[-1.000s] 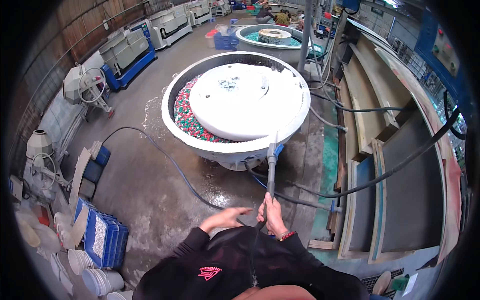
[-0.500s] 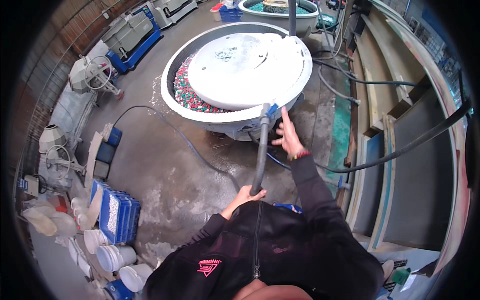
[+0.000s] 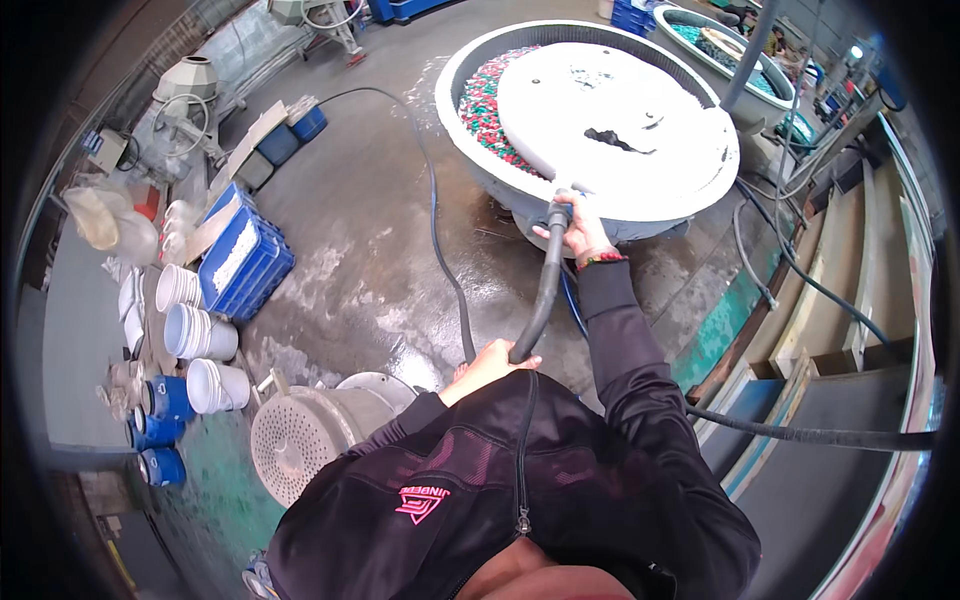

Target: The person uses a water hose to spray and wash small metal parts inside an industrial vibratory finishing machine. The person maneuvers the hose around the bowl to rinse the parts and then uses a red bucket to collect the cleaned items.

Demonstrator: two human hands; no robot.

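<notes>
Closes the right grip (image 3: 577,229), spread earlier, around the dark hose (image 3: 546,284) near the round tub (image 3: 464,142). Clasps its lower length in the left grip (image 3: 492,368).

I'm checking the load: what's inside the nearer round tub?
Red, green and white pieces show at the left of the tub; a white covering hides whatever lies beneath.

Dark grey hose (image 3: 547,290), red-green-white pellets (image 3: 484,112)

hose (image 3: 547,285) before tub (image 3: 449,110) | pellets (image 3: 484,98) in tub | buckets (image 3: 198,334) left | planks (image 3: 812,285) right
</notes>
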